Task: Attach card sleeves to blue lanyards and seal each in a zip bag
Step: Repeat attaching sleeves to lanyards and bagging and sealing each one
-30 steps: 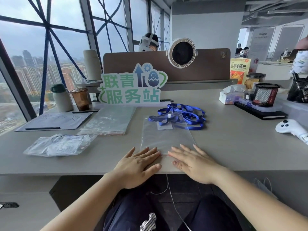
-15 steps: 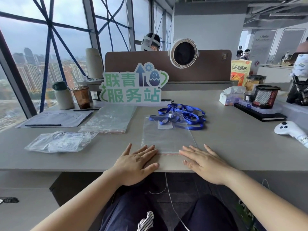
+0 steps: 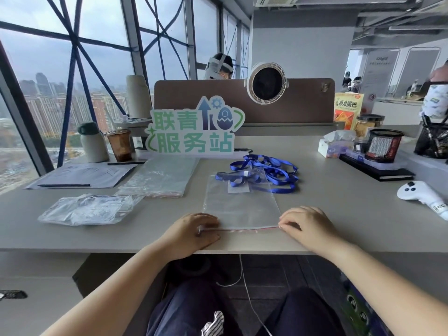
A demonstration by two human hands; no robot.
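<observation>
A clear zip bag [image 3: 242, 210] lies flat on the grey desk [image 3: 339, 214], its red-lined seal strip toward me. Inside its far end are a card sleeve [image 3: 238, 187] and part of a blue lanyard [image 3: 232, 179]. More blue lanyards [image 3: 269, 169] lie in a loose pile just behind the bag. My left hand [image 3: 194, 232] has curled fingers and pinches the left end of the seal strip. At the strip's right end my right hand [image 3: 308, 225] pinches the corner with curled fingers.
A stack of empty zip bags [image 3: 160, 178] and a packet of card sleeves [image 3: 84, 210] lie at the left. Papers with a pen [image 3: 80, 175], a flask and a cup stand behind them. A green sign [image 3: 194, 132], tissue box, mesh pot and white controller [image 3: 421, 195] sit farther back and right.
Both hands slid apart along the seal strip from its middle to its two ends. Their fingers went from flat to curled at the bag's corners.
</observation>
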